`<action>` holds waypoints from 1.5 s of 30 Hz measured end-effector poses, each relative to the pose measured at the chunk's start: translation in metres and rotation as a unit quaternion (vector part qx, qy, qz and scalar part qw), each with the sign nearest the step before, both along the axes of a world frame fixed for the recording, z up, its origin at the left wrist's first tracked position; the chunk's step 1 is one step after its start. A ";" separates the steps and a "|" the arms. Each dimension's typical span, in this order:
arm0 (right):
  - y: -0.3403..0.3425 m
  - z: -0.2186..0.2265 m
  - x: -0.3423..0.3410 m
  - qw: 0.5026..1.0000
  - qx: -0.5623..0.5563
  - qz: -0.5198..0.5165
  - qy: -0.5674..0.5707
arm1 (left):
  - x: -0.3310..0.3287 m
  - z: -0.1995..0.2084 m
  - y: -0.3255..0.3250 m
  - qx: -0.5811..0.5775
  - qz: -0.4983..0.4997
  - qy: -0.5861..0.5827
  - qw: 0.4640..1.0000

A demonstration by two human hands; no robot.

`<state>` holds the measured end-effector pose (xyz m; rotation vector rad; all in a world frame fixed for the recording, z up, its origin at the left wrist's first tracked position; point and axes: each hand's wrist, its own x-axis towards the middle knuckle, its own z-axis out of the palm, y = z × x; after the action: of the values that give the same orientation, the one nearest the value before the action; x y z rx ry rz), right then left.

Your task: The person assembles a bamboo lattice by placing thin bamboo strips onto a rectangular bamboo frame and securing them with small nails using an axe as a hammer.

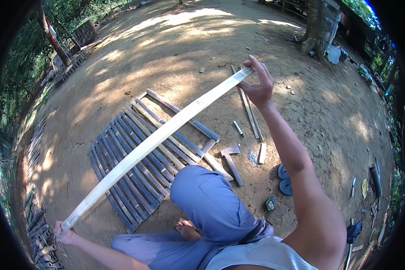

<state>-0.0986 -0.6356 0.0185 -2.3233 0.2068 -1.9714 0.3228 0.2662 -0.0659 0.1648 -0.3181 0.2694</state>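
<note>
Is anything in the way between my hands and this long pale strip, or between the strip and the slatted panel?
Nothing visible: your left hand and right hand each hold an end of the strip directly. Nothing shows between it and the slatted panel either, though depth is unclear.

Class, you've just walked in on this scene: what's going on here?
A seated person holds a long pale strip by its two ends, the left hand at the near end and the right hand at the far one. In this view the strip crosses in front of a slatted panel on the ground. An axe and a marker lie nearby, neither being held.
</note>
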 end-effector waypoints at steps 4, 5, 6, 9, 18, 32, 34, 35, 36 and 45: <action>0.004 0.010 0.003 0.998 0.021 0.036 -0.043 | 0.007 -0.001 0.012 0.033 0.045 0.081 0.995; 0.004 0.012 0.003 0.997 0.023 0.046 -0.056 | 0.011 0.002 0.021 0.064 0.052 0.080 0.993; 0.004 0.014 0.003 0.997 0.011 0.049 -0.056 | 0.011 0.001 0.024 0.095 0.060 0.081 0.990; 0.001 0.017 -0.003 0.998 -0.020 0.052 -0.043 | 0.016 -0.019 0.019 0.083 0.020 0.113 0.990; 0.008 0.012 -0.009 0.998 -0.015 0.033 0.045 | 0.001 -0.028 -0.004 -0.097 0.081 0.287 0.950; 0.035 -0.073 0.033 0.959 0.125 -0.047 0.251 | -0.124 0.272 -0.200 0.205 0.170 -0.145 0.953; 0.045 -0.049 0.037 0.909 0.321 0.086 0.250 | -0.168 0.320 -0.318 0.255 0.248 -0.139 0.924; 0.062 -0.030 0.041 0.891 0.363 0.171 0.214 | -0.196 0.323 -0.396 0.262 0.305 -0.124 0.907; 0.085 -0.003 0.042 0.862 0.403 0.250 0.177 | -0.185 0.303 -0.431 0.315 0.229 -0.269 0.881; 0.115 0.005 0.003 0.628 0.534 0.372 0.426 | -0.239 0.052 -0.655 0.604 0.154 -0.706 0.336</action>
<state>-0.0958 -0.5211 0.0237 -1.7173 0.2794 -0.0659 0.0833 -0.3893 -0.0141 1.5728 -2.3311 0.4540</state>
